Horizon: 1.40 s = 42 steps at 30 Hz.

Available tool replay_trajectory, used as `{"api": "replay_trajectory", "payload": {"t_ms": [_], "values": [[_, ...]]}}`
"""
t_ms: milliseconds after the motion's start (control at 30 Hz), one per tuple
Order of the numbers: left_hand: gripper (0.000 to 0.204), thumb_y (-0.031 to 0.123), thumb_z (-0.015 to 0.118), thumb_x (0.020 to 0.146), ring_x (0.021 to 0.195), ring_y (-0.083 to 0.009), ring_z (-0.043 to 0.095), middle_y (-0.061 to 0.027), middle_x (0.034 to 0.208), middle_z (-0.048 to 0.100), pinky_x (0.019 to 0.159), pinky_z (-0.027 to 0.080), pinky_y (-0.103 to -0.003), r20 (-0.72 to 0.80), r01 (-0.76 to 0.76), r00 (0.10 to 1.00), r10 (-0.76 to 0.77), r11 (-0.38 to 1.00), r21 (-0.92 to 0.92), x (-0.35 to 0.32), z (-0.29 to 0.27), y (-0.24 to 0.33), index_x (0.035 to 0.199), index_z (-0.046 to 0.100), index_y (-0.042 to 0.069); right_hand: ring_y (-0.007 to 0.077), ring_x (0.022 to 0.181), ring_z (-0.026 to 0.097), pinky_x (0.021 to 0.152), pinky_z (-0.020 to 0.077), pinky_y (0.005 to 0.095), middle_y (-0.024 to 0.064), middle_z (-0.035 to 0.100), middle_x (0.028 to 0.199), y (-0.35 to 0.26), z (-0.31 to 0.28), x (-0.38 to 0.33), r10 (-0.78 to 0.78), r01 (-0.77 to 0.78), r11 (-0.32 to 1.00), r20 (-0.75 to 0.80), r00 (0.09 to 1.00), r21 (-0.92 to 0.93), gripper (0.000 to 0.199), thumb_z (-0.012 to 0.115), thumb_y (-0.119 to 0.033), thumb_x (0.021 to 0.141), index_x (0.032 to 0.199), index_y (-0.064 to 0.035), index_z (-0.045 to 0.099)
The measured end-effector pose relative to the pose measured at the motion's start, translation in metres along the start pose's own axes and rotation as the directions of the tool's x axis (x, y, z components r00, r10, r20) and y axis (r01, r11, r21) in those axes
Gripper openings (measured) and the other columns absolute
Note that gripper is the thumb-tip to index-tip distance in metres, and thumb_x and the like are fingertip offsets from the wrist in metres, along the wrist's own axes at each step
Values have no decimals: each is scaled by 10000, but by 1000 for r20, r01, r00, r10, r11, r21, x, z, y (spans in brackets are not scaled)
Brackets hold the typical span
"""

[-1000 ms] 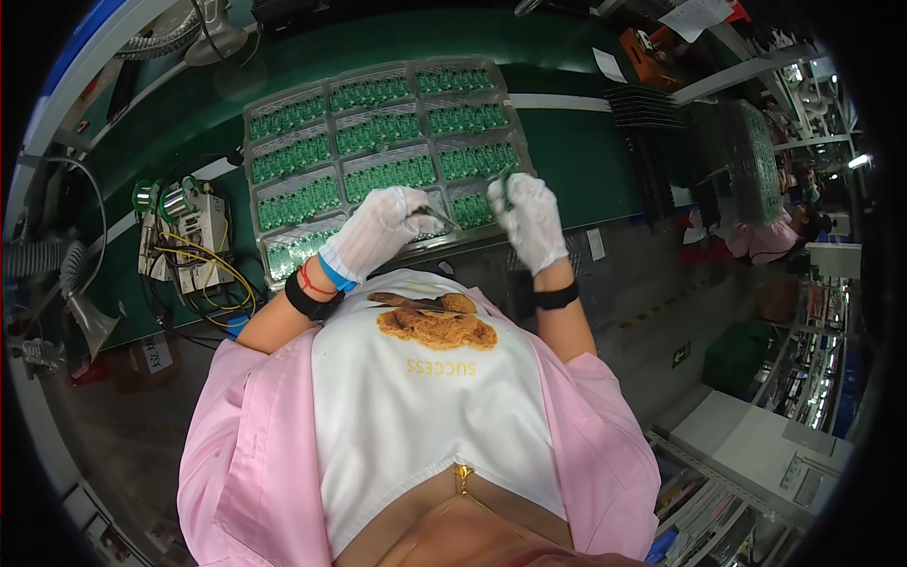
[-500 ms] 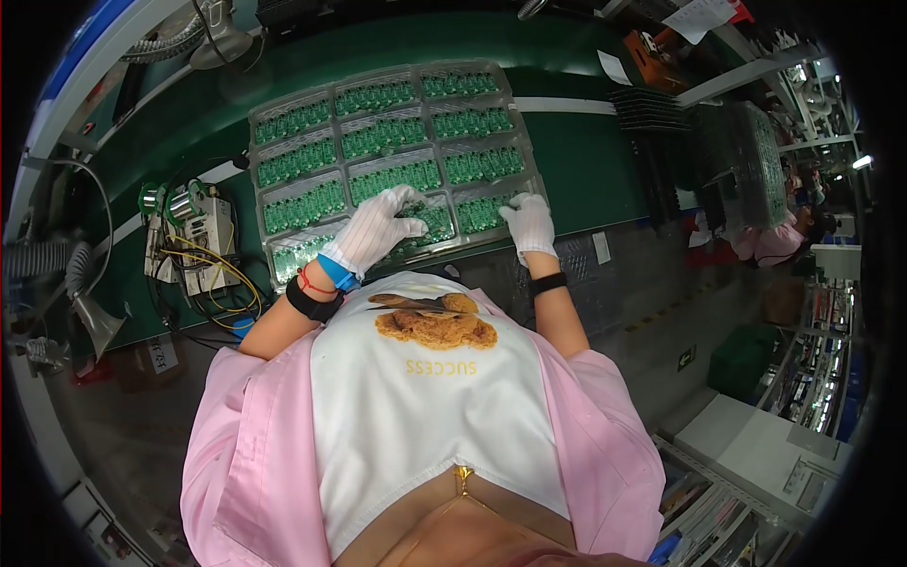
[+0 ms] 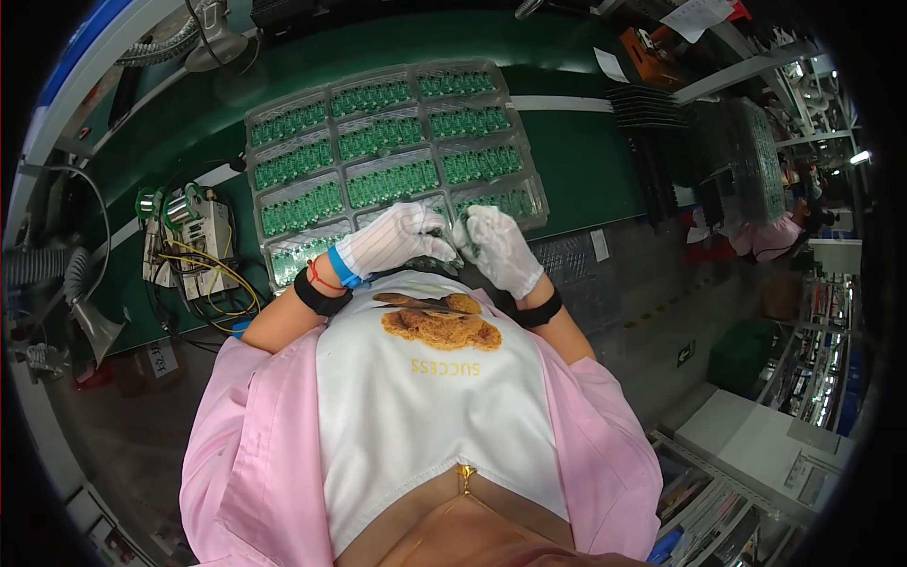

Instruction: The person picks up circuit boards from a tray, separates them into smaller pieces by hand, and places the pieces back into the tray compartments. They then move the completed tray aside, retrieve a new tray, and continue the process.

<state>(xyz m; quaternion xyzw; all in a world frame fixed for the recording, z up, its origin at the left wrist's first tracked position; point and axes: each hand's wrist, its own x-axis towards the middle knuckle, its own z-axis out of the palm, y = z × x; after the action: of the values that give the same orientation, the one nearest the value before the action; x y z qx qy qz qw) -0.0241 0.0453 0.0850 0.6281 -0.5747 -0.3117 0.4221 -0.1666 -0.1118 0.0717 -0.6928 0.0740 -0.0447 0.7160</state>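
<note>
A clear plastic tray (image 3: 539,197) lies on the green bench in front of me, its compartments filled with rows of small green circuit boards (image 3: 392,182). Both my hands wear white gloves and meet over the tray's near edge. My left hand (image 3: 402,235) has its fingers curled, the tips pointing at the other hand; what they grip is hidden. Close beside it, my right hand (image 3: 503,249) is closed with fingers bent inward, and a bit of green circuit board seems to show at its fingertips. The near middle compartment is mostly covered by my hands.
To the left stands a grey device (image 3: 206,241) with solder spools and yellow cables. A fume hose nozzle (image 3: 97,321) hangs at the far left. Black racks (image 3: 650,161) stand on the right of the bench, and another person in pink (image 3: 767,238) is farther right.
My right hand has left the near right compartment and moved left, closing beside my left hand. My left hand has shifted slightly right and nearer to me. The tray's rows look the same.
</note>
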Motion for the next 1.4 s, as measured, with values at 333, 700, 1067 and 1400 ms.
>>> {"api": "replay_trajectory", "payload": {"t_ms": [333,700,1067,1400], "values": [[278,127,682,742,903,-330,581,-160,1007,614,849,452,-363,-326,216,926,-190,975,45,-1,-13,-30,1015,646,88,327,733,617,681,490,392,150,620,733,103,-111,23,-175,-364,388,-455,873,-847,238,618,-201,819,932,9,626],[620,23,668,709,1078,-317,566,-175,1218,555,910,454,-366,-297,247,925,-235,969,2,20,9,0,1291,467,104,318,825,609,707,496,374,153,625,889,10,-37,24,-43,-127,869,-328,944,-479,281,690,-244,772,899,-2,624],[367,203,743,706,778,-335,585,-135,839,624,664,481,-379,-187,161,976,-109,944,289,22,24,-26,1017,623,50,219,678,555,554,446,312,97,548,816,-7,-34,7,-591,536,430,223,775,-726,138,596,-51,818,953,-27,580],[295,240,747,722,831,-269,573,-122,811,614,738,449,-358,-164,93,984,-67,982,162,28,26,-28,912,639,42,112,586,528,538,474,276,39,557,720,46,-96,-2,386,-212,805,-219,896,553,136,568,-142,892,883,-6,562]]}}
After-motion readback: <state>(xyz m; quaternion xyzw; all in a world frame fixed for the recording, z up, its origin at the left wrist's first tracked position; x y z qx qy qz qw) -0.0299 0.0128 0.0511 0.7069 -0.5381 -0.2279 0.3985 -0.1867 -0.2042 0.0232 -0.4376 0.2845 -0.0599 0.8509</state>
